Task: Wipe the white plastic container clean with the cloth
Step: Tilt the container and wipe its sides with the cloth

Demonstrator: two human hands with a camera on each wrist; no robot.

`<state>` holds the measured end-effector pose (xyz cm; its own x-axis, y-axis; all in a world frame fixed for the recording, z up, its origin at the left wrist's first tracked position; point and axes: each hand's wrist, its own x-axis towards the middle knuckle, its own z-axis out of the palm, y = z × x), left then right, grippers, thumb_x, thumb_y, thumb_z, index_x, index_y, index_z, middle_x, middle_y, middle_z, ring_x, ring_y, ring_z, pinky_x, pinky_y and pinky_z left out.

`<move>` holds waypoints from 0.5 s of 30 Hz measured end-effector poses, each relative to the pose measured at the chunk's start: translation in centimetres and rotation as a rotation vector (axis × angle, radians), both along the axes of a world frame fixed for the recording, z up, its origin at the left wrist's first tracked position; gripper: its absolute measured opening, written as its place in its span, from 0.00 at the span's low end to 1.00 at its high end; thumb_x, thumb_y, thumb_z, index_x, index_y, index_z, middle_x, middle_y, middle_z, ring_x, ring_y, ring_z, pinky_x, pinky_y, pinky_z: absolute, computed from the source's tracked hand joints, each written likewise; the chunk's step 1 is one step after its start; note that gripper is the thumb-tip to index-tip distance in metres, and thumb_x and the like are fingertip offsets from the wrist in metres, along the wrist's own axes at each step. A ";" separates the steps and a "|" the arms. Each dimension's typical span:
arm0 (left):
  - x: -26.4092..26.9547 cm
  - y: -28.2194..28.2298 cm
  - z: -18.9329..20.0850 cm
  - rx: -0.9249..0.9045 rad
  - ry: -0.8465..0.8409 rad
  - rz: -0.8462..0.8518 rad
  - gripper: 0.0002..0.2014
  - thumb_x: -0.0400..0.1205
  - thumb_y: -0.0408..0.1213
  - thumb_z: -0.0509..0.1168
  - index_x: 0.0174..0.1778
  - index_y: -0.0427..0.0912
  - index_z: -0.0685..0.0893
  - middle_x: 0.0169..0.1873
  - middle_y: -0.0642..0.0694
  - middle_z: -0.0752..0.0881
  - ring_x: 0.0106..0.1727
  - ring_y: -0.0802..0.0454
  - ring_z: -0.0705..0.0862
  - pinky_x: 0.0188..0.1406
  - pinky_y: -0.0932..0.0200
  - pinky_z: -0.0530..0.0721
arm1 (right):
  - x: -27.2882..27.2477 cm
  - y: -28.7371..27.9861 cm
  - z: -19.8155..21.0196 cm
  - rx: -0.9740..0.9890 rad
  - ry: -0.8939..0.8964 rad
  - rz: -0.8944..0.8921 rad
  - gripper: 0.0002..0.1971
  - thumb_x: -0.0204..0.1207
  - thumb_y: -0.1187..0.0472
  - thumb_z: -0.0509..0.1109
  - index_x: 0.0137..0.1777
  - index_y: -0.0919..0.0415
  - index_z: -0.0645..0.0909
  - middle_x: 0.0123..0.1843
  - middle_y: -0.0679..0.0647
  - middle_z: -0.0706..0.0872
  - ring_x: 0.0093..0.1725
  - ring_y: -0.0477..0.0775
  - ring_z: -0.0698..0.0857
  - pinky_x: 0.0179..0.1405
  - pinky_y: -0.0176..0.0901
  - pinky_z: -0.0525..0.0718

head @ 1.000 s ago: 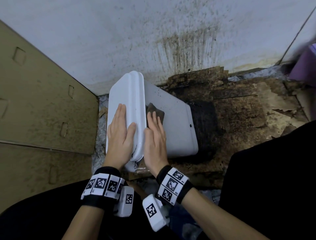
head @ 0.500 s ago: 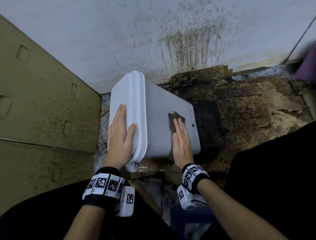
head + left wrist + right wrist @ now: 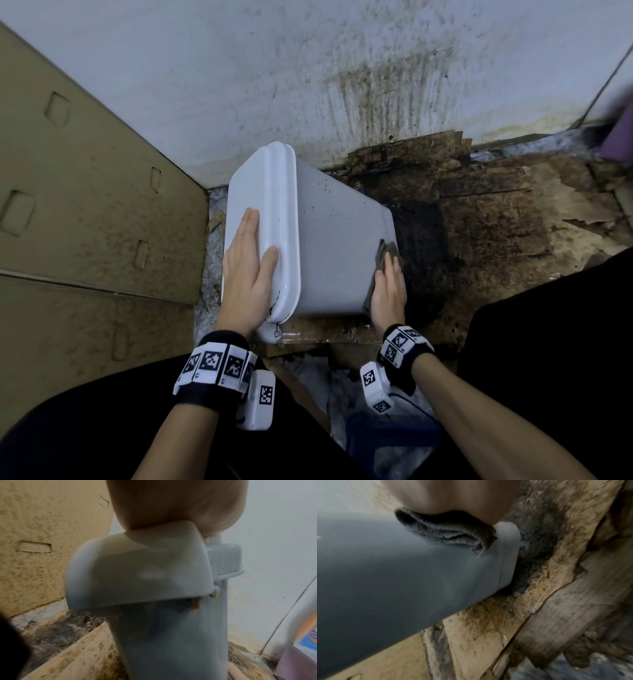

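The white plastic container (image 3: 335,246) lies on its side on dirty cardboard, its lid end to the left and its base to the right. My left hand (image 3: 247,260) lies flat on the lid (image 3: 137,566), fingers straight, thumb over the lid's rim. My right hand (image 3: 388,287) presses a dark grey cloth (image 3: 385,255) flat against the container's side at its base edge. In the right wrist view the folded cloth (image 3: 447,532) is squeezed between the palm and the container wall (image 3: 402,568), next to the base rim.
A stained white wall (image 3: 308,68) rises behind the container. A brown cardboard panel (image 3: 85,205) stands on the left. Soiled, torn cardboard (image 3: 496,212) covers the floor to the right. A purple object (image 3: 620,133) sits at the far right edge. My dark-clothed legs frame the bottom.
My right hand has slid the cloth rightward along the container's side, from beside the lid to the base edge. The left hand has stayed on the lid.
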<state>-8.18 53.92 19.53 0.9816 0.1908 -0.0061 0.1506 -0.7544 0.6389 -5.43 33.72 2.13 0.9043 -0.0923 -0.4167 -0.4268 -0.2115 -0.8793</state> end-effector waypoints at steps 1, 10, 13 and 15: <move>0.0 0.0 0.0 0.002 0.002 0.002 0.33 0.89 0.56 0.48 0.91 0.54 0.52 0.91 0.55 0.54 0.90 0.62 0.51 0.90 0.54 0.47 | -0.3 0.4 0.6 0.019 -0.010 -0.010 0.26 0.92 0.57 0.50 0.90 0.51 0.57 0.92 0.50 0.51 0.90 0.50 0.49 0.88 0.43 0.42; 0.4 -0.3 -0.2 0.030 -0.014 -0.024 0.35 0.87 0.59 0.45 0.91 0.52 0.51 0.91 0.53 0.53 0.90 0.59 0.52 0.89 0.57 0.46 | -2.9 6.3 9.5 0.039 -0.272 0.115 0.30 0.88 0.48 0.42 0.90 0.48 0.53 0.91 0.42 0.48 0.89 0.40 0.43 0.88 0.41 0.40; 0.4 -0.2 -0.3 0.036 -0.013 -0.020 0.35 0.87 0.60 0.45 0.91 0.52 0.51 0.91 0.53 0.53 0.90 0.59 0.52 0.88 0.61 0.45 | -3.5 6.8 10.4 0.036 -0.420 0.204 0.29 0.89 0.49 0.43 0.90 0.49 0.54 0.92 0.46 0.50 0.90 0.41 0.44 0.88 0.43 0.42; 0.3 -0.3 -0.2 0.033 -0.013 -0.021 0.35 0.87 0.60 0.45 0.91 0.52 0.51 0.91 0.53 0.53 0.90 0.60 0.51 0.87 0.62 0.45 | -3.7 6.5 10.0 -0.032 -0.497 0.233 0.28 0.91 0.51 0.43 0.90 0.52 0.54 0.92 0.48 0.52 0.90 0.44 0.46 0.89 0.47 0.46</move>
